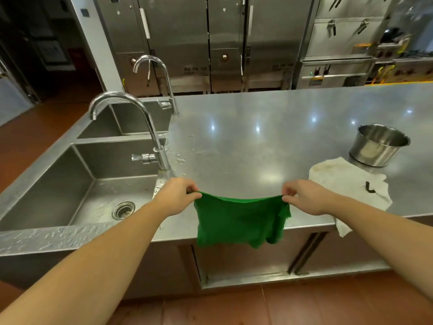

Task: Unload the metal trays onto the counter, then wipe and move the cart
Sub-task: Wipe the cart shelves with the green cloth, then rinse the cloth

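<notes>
1. A person at a commercial kitchen's stainless-steel counter [257,141] holds a green cloth [239,221] spread out just right of the near faucet [150,127]. The left hand [177,195] and the right hand [304,198] each pinch one top corner between thumb and curled fingers.
2. The cloth hangs straight down from the fingertips, and its taut top edge runs left to right, roughly parallel to the counter's front edge. Its lower part drapes in front of that edge and touches no surface that can be seen.
3. Neither hand is nearer, since both already hold the cloth, the left on the faucet side and the right on the far side.
4. The metal trays and the cart are not in view. The cloth is likely being readied for the wiping step, which would mean folding or bunching it and turning away from the faucet toward the cart, wherever that stands.
5. Water droplets lie on the steel at the faucet's base. Left of it is a sink basin [82,184] with a round drain [123,209], and a second faucet [161,76] rises behind.
6. Well to the faucet's right a crumpled white cloth [346,184] overhangs the counter edge, with a steel pot [377,146] just behind it.
7. Steel cabinets [234,43] line the back of the room beyond the faucet, and a red-brown tiled floor [35,141] shows to its left.
</notes>
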`<state>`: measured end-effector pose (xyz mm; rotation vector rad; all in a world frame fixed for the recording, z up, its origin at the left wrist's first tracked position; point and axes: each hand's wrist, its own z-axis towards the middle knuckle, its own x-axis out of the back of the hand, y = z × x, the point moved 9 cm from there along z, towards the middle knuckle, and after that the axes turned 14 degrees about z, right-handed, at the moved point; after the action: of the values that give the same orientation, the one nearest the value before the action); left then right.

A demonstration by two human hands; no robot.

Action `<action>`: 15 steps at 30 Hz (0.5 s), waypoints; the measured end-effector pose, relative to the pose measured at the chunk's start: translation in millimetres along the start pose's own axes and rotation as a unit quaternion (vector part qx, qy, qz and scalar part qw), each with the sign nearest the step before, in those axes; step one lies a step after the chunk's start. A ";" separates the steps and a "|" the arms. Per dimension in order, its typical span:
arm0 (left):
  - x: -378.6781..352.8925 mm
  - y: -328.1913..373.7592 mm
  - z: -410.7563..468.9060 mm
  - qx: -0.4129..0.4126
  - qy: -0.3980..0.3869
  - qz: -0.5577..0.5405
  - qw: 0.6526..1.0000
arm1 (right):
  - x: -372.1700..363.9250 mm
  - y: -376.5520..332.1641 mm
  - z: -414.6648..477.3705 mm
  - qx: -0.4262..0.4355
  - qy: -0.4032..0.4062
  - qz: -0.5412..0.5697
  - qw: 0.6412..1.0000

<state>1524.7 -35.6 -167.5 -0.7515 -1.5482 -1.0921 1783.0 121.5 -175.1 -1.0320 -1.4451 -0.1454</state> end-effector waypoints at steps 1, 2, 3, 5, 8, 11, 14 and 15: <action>-1.5 -3.0 7.9 0.005 0.000 -0.005 1.000 | -1.4 4.9 8.6 -0.012 0.000 0.030 0.999; -3.1 -6.3 15.9 0.011 0.000 -0.011 1.000 | -3.1 10.3 17.2 -0.025 0.001 0.052 0.998; -4.7 -9.5 23.5 0.018 0.000 -0.014 1.000 | -4.6 16.1 26.3 -0.036 0.003 0.068 0.997; -7.7 -14.4 37.1 0.030 0.002 -0.019 0.999 | -8.3 27.8 46.4 -0.046 0.008 0.087 0.995; -13.4 -18.9 56.1 0.048 0.000 -0.025 0.999 | -17.2 45.0 82.1 -0.071 -0.010 0.140 0.988; -22.7 -24.8 76.3 0.071 -0.014 -0.023 0.997 | -27.4 59.1 113.5 -0.104 -0.047 0.190 0.975; -33.6 -30.1 96.7 0.085 -0.020 -0.011 0.996 | -39.9 66.5 139.0 -0.078 -0.076 0.136 0.985; -38.2 -32.1 101.7 0.090 -0.022 -0.006 0.996 | -45.0 66.2 144.7 -0.059 -0.080 0.100 0.990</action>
<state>1466.2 48.2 -216.3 -0.6486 -1.6658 -0.9357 1710.6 231.9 -274.6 -1.3034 -1.4806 -0.0018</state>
